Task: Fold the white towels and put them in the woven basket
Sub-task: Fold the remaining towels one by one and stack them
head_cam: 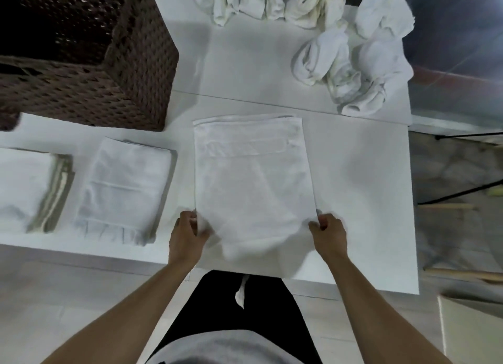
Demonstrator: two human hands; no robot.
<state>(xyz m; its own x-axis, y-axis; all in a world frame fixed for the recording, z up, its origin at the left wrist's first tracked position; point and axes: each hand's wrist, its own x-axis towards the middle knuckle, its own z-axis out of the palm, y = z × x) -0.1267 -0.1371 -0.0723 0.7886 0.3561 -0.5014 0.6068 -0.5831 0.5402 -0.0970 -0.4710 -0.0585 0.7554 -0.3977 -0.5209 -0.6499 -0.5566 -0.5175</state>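
**Near hem pinched, fold could skew**

Left hand (186, 234) and right hand (328, 233) each pinch a near corner of the half-folded towel (253, 178), flat at table centre; near hem looks slack, blurred; uneven lift risks a crooked fold or dragging the far layers apart. Folded towel (125, 189) and stack (24, 184) sit at 9 o'clock; woven basket (109, 72) at 10; crumpled towels (353, 61) at 1. White table (359, 173); tiled floor (457, 173) beyond.

white table (353, 173) | woven basket (109, 91) | flat towel (253, 178) | folded towels (125, 189) | crumpled towels (353, 64)
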